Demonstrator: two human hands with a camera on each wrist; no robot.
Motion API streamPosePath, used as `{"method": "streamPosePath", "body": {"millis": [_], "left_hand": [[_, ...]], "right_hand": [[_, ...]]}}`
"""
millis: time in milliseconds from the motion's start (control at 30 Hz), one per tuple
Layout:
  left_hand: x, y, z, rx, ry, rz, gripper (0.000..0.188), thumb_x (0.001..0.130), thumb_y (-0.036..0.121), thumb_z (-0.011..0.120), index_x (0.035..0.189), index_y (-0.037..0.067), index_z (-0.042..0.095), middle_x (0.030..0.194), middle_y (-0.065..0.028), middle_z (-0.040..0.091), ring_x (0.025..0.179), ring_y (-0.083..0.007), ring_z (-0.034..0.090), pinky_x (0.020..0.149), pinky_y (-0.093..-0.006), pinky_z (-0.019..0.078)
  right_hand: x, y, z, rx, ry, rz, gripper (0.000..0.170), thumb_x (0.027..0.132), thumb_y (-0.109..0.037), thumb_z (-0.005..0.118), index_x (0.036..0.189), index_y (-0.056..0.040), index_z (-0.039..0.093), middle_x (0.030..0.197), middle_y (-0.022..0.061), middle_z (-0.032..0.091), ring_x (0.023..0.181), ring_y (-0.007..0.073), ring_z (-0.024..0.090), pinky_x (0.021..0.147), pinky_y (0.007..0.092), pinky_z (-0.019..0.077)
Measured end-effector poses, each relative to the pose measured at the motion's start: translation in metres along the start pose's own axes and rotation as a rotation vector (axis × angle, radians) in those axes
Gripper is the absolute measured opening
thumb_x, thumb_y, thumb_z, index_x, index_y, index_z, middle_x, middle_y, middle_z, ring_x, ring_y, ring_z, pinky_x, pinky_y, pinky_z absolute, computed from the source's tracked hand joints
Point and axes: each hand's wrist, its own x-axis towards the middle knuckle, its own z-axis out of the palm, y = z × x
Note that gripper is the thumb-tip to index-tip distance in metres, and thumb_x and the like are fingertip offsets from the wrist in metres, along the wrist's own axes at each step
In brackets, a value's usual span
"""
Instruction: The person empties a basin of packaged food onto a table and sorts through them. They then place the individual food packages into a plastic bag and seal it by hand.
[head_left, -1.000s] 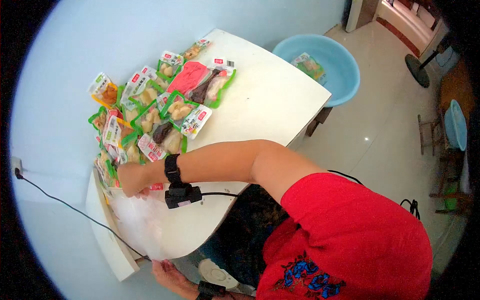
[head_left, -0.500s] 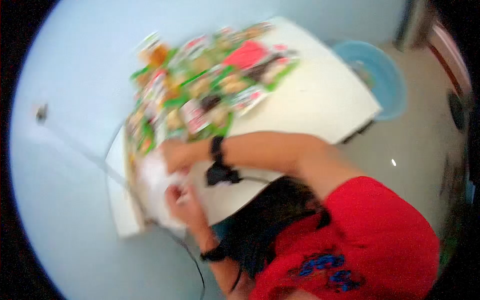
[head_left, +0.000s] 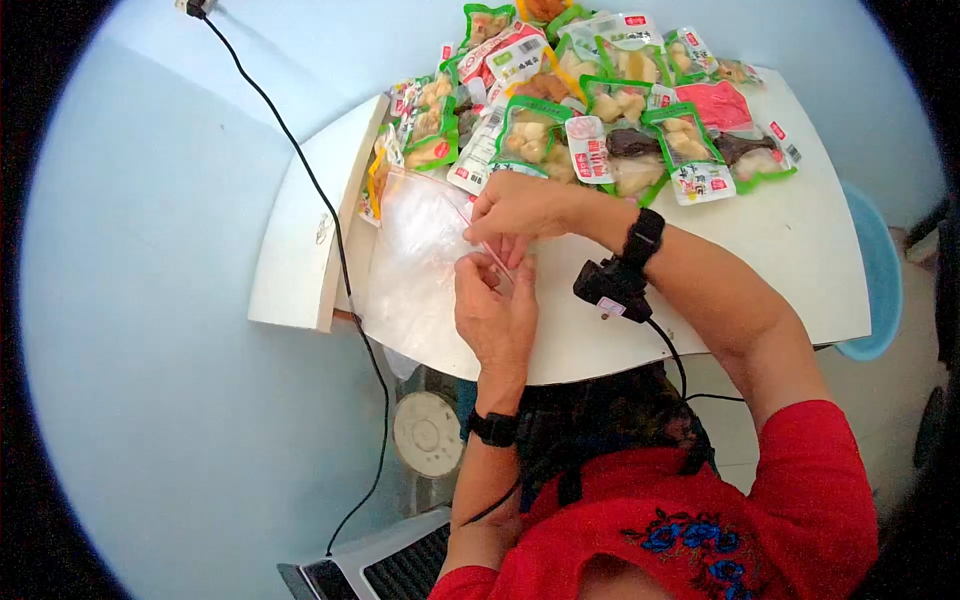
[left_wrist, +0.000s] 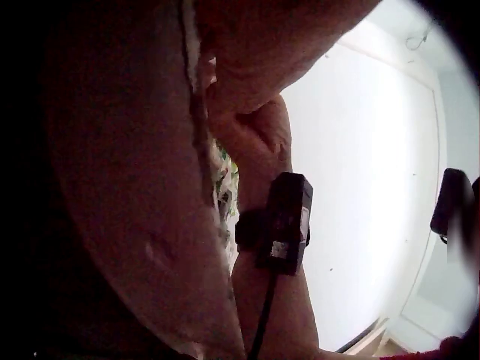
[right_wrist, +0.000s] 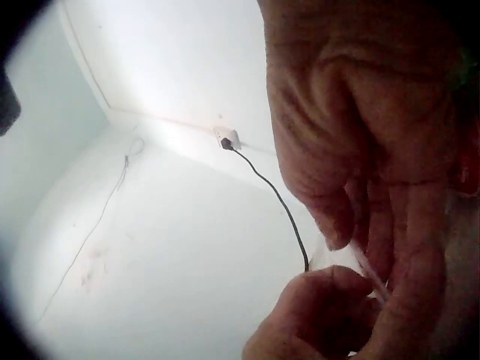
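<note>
A clear plastic bag (head_left: 415, 260) with a thin reddish strip along its opening edge lies over the left part of the white table. My left hand (head_left: 497, 312) pinches that edge from below, thumb against fingers. Just above it, my right hand (head_left: 525, 208) grips the same edge farther up, its fingertips close to the left hand's. In the right wrist view the edge strip (right_wrist: 369, 271) runs between both hands' fingers. Vacuum-packed food pouches (head_left: 535, 135) with green, yellow and red borders are heaped right behind the hands.
The white table (head_left: 790, 250) has a raised white ledge (head_left: 300, 240) at its left. A black cable (head_left: 340, 240) hangs from the wall socket past that ledge. Beyond the table's right edge stands a blue basin (head_left: 880, 280). A round whitish object (head_left: 428, 433) sits below the front edge.
My left hand has risen from the bag's lower end to beside my right hand and now pinches the edge strip. The head view has swung, so the table appears farther right.
</note>
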Motion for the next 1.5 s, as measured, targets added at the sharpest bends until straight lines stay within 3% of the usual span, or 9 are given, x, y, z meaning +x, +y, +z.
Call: {"method": "streamPosePath", "body": {"millis": [67, 167, 367, 467, 600, 867, 1167, 1500], "left_hand": [[0.0, 0.0, -0.001, -0.032, -0.012, -0.051, 0.026, 0.078, 0.013, 0.076, 0.091, 0.003, 0.056, 0.074, -0.0083, 0.055, 0.065, -0.0233, 0.056, 0.06, -0.0346, 0.0462], [0.0, 0.002, -0.007, -0.066, -0.008, -0.033, 0.02, 0.083, 0.014, 0.075, 0.084, 0.002, 0.059, 0.069, -0.0081, 0.059, 0.058, -0.0137, 0.054, 0.058, -0.029, 0.046], [-0.004, -0.013, -0.013, -0.257, 0.039, 0.056, 0.011, 0.086, 0.007, 0.071, 0.084, 0.002, 0.061, 0.071, -0.0042, 0.06, 0.06, -0.0097, 0.053, 0.057, -0.026, 0.0445], [-0.004, -0.019, -0.023, -0.409, -0.026, -0.117, 0.01, 0.088, 0.007, 0.069, 0.084, 0.002, 0.061, 0.073, 0.0007, 0.059, 0.063, -0.0069, 0.052, 0.058, -0.0227, 0.0429], [-0.004, -0.026, -0.031, -0.586, -0.065, -0.2, 0.009, 0.09, 0.007, 0.068, 0.085, 0.003, 0.06, 0.075, 0.0028, 0.058, 0.066, -0.0052, 0.052, 0.059, -0.02, 0.0419], [-0.005, -0.018, -0.04, -0.567, -0.037, -0.229, 0.007, 0.089, 0.006, 0.069, 0.088, 0.003, 0.063, 0.078, 0.0035, 0.06, 0.068, -0.004, 0.051, 0.06, -0.0192, 0.0406], [-0.004, -0.024, -0.043, -0.771, -0.05, -0.343, 0.008, 0.087, 0.006, 0.071, 0.089, 0.004, 0.063, 0.079, 0.0038, 0.06, 0.068, -0.004, 0.051, 0.06, -0.0187, 0.0394], [-0.006, -0.015, -0.039, -0.35, -0.064, -0.154, 0.014, 0.087, 0.011, 0.072, 0.093, 0.003, 0.062, 0.08, 0.0021, 0.06, 0.07, -0.0064, 0.053, 0.064, -0.0214, 0.0442]], "right_hand": [[0.003, 0.003, -0.004, -0.063, -0.073, -0.053, 0.021, 0.081, -0.015, 0.072, 0.079, 0.0059, 0.067, 0.07, 0.0139, 0.068, 0.058, 0.0198, 0.066, 0.051, 0.0323, 0.0549], [0.006, 0.01, -0.007, -0.097, -0.136, -0.093, 0.023, 0.083, -0.017, 0.072, 0.082, 0.0059, 0.067, 0.072, 0.0143, 0.069, 0.059, 0.0204, 0.067, 0.053, 0.0332, 0.0563], [0.0, 0.007, -0.008, -0.055, -0.202, -0.029, 0.028, 0.084, -0.022, 0.072, 0.083, 0.0053, 0.066, 0.075, 0.0147, 0.069, 0.065, 0.0223, 0.07, 0.058, 0.0352, 0.0601], [-0.003, 0.004, -0.007, 0.006, -0.233, -0.002, 0.029, 0.084, -0.024, 0.073, 0.081, 0.0042, 0.066, 0.075, 0.0152, 0.069, 0.066, 0.0231, 0.071, 0.059, 0.0351, 0.0604], [-0.005, 0.002, 0.0, 0.075, -0.22, 0.025, 0.025, 0.086, -0.023, 0.072, 0.076, -0.0003, 0.065, 0.072, 0.0123, 0.069, 0.062, 0.02, 0.07, 0.056, 0.0294, 0.0589], [-0.004, 0.005, 0.008, 0.099, -0.244, -0.01, 0.024, 0.087, -0.021, 0.07, 0.08, 0.0005, 0.065, 0.074, 0.0132, 0.069, 0.065, 0.0201, 0.071, 0.058, 0.0297, 0.0596], [-0.007, 0.001, 0.007, 0.132, -0.294, 0.032, 0.021, 0.088, -0.019, 0.066, 0.087, 0.002, 0.065, 0.078, 0.0143, 0.069, 0.071, 0.0232, 0.072, 0.063, 0.0325, 0.0607], [0.002, 0.01, 0.009, 0.129, -0.275, -0.027, 0.017, 0.082, -0.01, 0.063, 0.093, 0.0025, 0.066, 0.082, 0.0185, 0.07, 0.071, 0.0253, 0.072, 0.064, 0.0353, 0.0611]]}}
